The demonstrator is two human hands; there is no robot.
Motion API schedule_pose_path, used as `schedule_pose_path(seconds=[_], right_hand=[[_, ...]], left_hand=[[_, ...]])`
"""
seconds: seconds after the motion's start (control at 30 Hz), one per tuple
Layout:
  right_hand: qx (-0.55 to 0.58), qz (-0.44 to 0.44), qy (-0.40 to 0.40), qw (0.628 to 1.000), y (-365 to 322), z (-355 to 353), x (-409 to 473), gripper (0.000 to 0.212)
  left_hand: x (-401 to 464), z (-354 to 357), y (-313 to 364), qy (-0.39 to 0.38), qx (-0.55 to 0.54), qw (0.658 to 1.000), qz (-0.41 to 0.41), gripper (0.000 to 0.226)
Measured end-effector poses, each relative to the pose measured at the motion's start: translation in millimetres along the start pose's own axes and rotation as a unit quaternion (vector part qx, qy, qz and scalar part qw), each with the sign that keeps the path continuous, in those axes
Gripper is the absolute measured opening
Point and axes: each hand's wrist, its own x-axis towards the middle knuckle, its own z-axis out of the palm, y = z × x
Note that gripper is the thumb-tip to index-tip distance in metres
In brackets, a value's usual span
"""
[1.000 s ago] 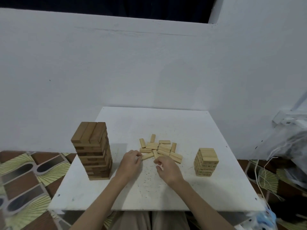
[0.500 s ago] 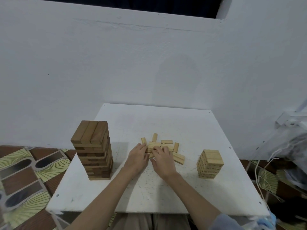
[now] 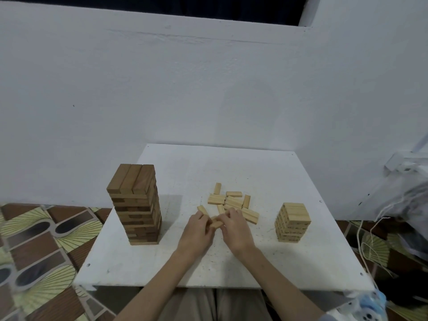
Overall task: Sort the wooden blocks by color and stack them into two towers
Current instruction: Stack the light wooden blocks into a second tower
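A tall tower of dark brown blocks (image 3: 136,205) stands at the left of the white table (image 3: 231,163). A shorter tower of light blocks (image 3: 292,222) stands at the right. Between them lies a loose pile of several light blocks (image 3: 234,201). My left hand (image 3: 196,232) and my right hand (image 3: 236,228) meet just in front of the pile and together grip a few light blocks (image 3: 216,223) held between their fingers. One light block (image 3: 203,210) lies just beyond my left hand's fingertips.
A white wall rises right behind the table. Patterned floor tiles (image 3: 46,239) show at the left. Plastic bags and white cords (image 3: 398,216) crowd the right side, near the table's right edge.
Both hands have drawn back from the pile toward me, now holding a few light blocks between them. The camera has tilted slightly.
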Motion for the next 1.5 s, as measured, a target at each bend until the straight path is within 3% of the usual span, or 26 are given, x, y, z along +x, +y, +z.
schedule_pose_path(seconds=[0.1,0.2,0.33,0.4,0.6,0.73,1.0,1.2,1.5], right_hand=[[0.054,0.039,0.01,0.998,4,-2,-10,0.041],[0.123,0.08,0.032,0.989,3,-5,-20,0.039],[0.153,0.079,0.033,0.984,1,-3,-29,0.036],[0.146,0.074,0.02,0.986,0,-1,-30,0.038],[0.134,0.082,-0.002,0.988,-5,-1,-25,0.043],[0.142,0.091,-0.005,0.986,-5,-3,-24,0.042],[0.204,0.126,-0.015,0.971,-8,-10,-25,0.067],[0.217,0.151,-0.039,0.964,-15,-7,-24,0.091],[0.256,0.149,-0.05,0.954,-12,-15,-20,0.096]], left_hand=[[-4,-1,3,0.006,-0.006,1.0,-0.006,0.02],[3,-8,-4,0.013,0.014,1.0,-0.009,0.037],[14,-13,-15,-0.053,0.094,0.994,0.011,0.052],[18,-15,-17,-0.072,0.126,0.989,0.019,0.048],[22,-19,-15,-0.031,0.208,0.978,-0.003,0.029],[23,-17,-10,-0.025,0.142,0.989,-0.042,0.025],[25,-23,-4,-0.067,-0.045,0.992,-0.095,0.025],[26,-29,-2,-0.12,-0.067,0.982,-0.128,0.026],[17,-32,5,-0.166,-0.094,0.97,-0.148,0.031]])
